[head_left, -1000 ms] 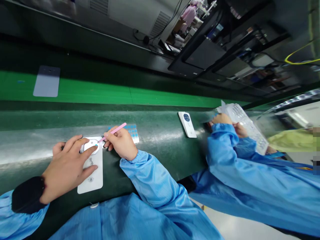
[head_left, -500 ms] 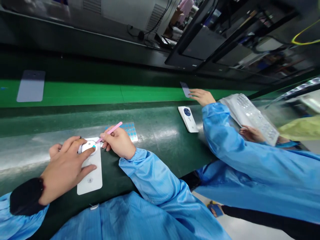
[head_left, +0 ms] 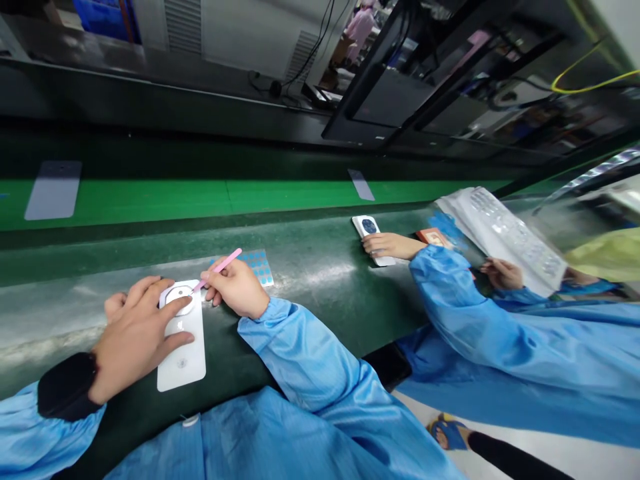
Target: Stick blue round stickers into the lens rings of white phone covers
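A white phone back cover point(head_left: 183, 353) with a round camera ring lies on the dark green bench in front of me. My left hand point(head_left: 137, 337) rests flat on it, fingers pressing beside the ring. My right hand point(head_left: 235, 288) grips pink tweezers point(head_left: 219, 267) whose tip touches the ring's right edge. A sheet of small blue round stickers point(head_left: 261, 265) lies just behind my right hand.
A co-worker in blue sleeves sits to my right, one hand point(head_left: 387, 245) on another white cover point(head_left: 369, 230), the other holding a clear blister tray point(head_left: 505, 237). Two grey covers point(head_left: 53, 190) point(head_left: 361, 184) lie on the bright green conveyor belt point(head_left: 200, 197) behind the bench.
The co-worker's hand drew back from the conveyor, leaving a grey cover there, and came down on the white cover. The grey cover at left shifted slightly. My hands stayed on the cover.
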A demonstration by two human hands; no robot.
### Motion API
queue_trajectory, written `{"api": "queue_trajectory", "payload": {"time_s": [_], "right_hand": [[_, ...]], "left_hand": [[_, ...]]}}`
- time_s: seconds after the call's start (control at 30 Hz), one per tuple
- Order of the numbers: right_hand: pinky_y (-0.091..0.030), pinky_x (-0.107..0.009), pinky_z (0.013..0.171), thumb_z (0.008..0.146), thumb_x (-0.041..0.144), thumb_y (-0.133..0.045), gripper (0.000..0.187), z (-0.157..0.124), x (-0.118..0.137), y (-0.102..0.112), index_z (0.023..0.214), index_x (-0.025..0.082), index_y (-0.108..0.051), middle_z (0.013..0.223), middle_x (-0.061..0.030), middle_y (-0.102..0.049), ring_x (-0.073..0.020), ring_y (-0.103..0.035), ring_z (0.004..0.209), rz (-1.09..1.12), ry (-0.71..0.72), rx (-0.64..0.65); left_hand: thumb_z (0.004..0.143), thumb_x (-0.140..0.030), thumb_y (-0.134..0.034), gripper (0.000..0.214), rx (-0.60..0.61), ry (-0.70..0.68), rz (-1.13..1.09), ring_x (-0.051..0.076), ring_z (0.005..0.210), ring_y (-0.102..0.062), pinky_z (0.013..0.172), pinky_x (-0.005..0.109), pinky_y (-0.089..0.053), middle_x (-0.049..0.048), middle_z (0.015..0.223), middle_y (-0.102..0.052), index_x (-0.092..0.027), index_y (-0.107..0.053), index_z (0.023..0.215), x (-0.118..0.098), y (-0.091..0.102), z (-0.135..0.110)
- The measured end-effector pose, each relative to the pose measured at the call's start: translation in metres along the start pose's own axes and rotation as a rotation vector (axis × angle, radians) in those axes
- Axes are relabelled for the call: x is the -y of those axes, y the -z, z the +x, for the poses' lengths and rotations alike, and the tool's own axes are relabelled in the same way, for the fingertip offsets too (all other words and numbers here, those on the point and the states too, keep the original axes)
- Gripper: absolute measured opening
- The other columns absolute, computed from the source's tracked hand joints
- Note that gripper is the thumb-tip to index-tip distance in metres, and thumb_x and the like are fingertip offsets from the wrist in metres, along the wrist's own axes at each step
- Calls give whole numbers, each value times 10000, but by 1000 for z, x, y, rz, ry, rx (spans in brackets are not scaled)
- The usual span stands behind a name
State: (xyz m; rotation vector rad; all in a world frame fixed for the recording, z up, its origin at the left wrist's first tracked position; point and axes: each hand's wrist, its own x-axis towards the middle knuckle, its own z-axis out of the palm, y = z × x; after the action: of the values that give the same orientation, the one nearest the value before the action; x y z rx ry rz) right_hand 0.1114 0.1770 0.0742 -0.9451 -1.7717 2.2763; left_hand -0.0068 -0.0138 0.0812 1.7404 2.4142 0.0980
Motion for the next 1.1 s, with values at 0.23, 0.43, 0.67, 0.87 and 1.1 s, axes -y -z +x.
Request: {"api": "queue_trajectory", "payload": {"time_s": [0.23, 0.43, 0.67, 0.87, 1.1], "right_hand": [[-456, -184, 435, 950, 347, -867, 340, 4, -3, 3, 820, 192, -594, 566, 31, -631, -110, -568, 443, 17, 9, 22], [-434, -183, 416, 867, 371, -891, 370, 9, -10, 7, 782, 203, -572, 588, 11, -650, -121, -596, 460, 87, 31, 21], [-405, -183, 389, 664, 496, -988, 544, 15, -12, 12, 764, 211, -535, 652, 1, -682, -116, -611, 471, 254, 24, 45], [-399, -196, 386, 520, 570, -1031, 665, 19, -15, 15, 773, 215, -530, 625, -1, -664, -120, -601, 455, 340, 4, 64], [-399, -215, 404, 480, 651, -1034, 737, 22, -24, 14, 790, 211, -532, 670, -12, -691, -124, -603, 465, 366, 5, 78]], "left_hand": [[811, -432, -923, 428, 51, 86, -52, 531, 1527, -492, 1084, 642, -508, 146, 1546, -684, -377, -856, 1230, -7, 5, 8], [737, -287, -950, 458, 180, 212, -139, 472, 1555, -448, 1194, 617, -423, 145, 1595, -635, -297, -815, 1174, -24, 18, 21], [668, -250, -851, 424, 134, 198, -193, 307, 1169, -681, 1043, 441, -547, 64, 1210, -694, -263, -721, 1071, 1, 24, 44], [701, -324, -775, 321, -13, 151, -150, 287, 1192, -693, 1062, 374, -583, 56, 1161, -681, -253, -707, 1006, 67, 64, 115], [1038, -520, -443, 502, -285, 363, 18, 480, 1488, -531, 1207, 637, -499, 167, 1493, -601, -136, -697, 1239, 147, 125, 188]]}}
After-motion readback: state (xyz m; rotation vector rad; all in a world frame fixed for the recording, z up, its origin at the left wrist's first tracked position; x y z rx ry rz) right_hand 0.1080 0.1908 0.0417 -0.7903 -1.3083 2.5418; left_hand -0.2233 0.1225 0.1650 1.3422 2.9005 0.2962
